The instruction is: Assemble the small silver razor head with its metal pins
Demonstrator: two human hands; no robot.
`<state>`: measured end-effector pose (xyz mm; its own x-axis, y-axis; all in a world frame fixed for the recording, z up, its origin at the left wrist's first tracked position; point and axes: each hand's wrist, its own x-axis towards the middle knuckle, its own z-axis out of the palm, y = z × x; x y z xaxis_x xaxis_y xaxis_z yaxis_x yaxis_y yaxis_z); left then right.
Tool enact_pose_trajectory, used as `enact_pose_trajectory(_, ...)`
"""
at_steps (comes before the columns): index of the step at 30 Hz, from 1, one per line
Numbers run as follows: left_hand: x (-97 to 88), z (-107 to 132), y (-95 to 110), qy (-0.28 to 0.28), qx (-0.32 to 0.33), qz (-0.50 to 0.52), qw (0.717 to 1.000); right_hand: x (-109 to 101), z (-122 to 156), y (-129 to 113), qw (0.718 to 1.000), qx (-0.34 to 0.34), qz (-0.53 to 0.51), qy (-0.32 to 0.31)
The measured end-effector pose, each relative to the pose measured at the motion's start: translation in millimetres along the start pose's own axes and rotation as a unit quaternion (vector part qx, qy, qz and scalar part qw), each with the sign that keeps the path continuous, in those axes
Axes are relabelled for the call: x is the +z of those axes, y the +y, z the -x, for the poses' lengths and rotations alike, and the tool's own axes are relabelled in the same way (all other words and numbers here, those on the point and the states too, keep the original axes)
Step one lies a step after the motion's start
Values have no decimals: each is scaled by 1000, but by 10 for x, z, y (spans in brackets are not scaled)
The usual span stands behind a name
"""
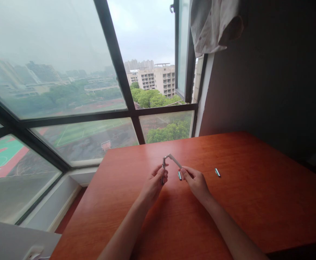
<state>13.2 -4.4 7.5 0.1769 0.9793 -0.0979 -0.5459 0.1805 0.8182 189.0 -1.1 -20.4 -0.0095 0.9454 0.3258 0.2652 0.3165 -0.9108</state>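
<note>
Metal bar (pixel 175 161), thin and pale grey, slants from the fingertips of the right hand (pixel 196 182) toward 11 o'clock, so it lies just beyond that hand on its window side. The right hand is closed to a narrow pinch, thumb and fingers gripping the bar's near end. At its far end the bar meets the top of a slim silver shaft (pixel 163 164); whether the two are joined or only touching, I cannot tell. The left hand (pixel 156 182) holds this shaft nearly upright, fingers curled around it and thumb pressed along it, with the top standing out toward 1 o'clock and a short dark end showing below the grip.

One small, shiny clip (pixel 179 176) shows between the hands, at 10 o'clock from the right hand and close to its fingertips. Another clip (pixel 218 172) lies on the table (pixel 114 206) at 2 o'clock from the right hand, well apart from it. Past the table's far edge, at 12 o'clock, dark window bars (pixel 163 109) cross in front of green trees (pixel 148 97). A pale cloth (pixel 213 27) hangs at 1 o'clock, near the top.
</note>
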Motion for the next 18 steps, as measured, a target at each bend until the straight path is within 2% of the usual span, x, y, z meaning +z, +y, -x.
enact_pose_trajectory(7, 5, 10, 14, -4, 1, 2, 1000, -1, 3, 10, 1000, 4, -7, -4)
enact_pose_trajectory(14, -10, -3, -6, 6, -3, -1, 1000, -14, -3, -37, 1000, 0, 28, 13)
enact_pose_trajectory(18, -28, -12, -13, 7, 2, -8, 1000, -4, 5, -18, 1000, 17, -10, 13)
